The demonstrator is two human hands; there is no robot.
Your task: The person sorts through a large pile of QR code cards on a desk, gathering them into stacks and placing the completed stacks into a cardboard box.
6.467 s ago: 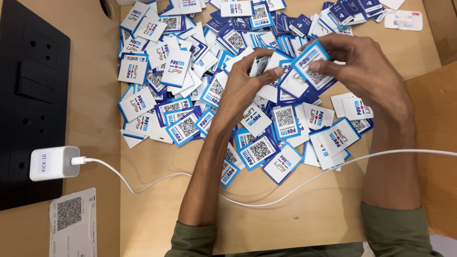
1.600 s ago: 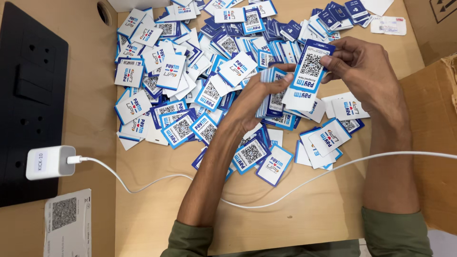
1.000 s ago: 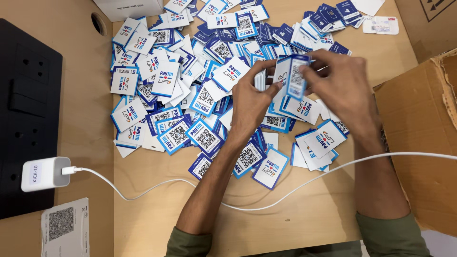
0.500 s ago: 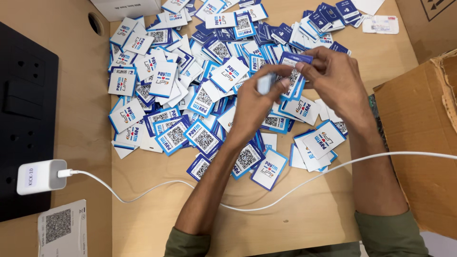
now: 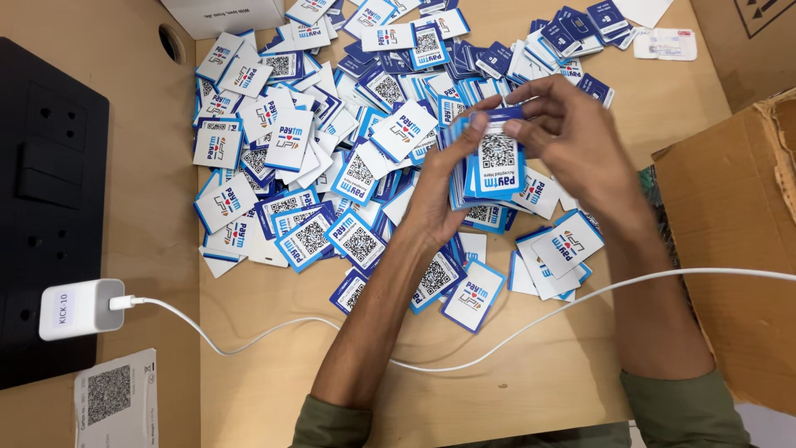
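A large heap of small blue-and-white square code cards (image 5: 332, 124) covers the wooden table (image 5: 274, 373). My left hand (image 5: 439, 195) grips a stack of these cards (image 5: 485, 166) upright, code side facing me. My right hand (image 5: 572, 137) pinches the top edge of the stack's front card with its fingertips. Both hands hover over the middle of the heap. More loose cards (image 5: 564, 249) lie beneath my right wrist.
A black power strip (image 5: 50, 207) runs along the left, with a white charger (image 5: 73, 309) plugged in and its white cable (image 5: 464, 353) crossing the table in front of me. A cardboard box (image 5: 738, 249) stands at the right, a white box (image 5: 228, 12) at the top, a printed sheet (image 5: 116, 402) at bottom left.
My right hand has set the card it held onto the front of the stack in my left hand. The stack has turned to face me.
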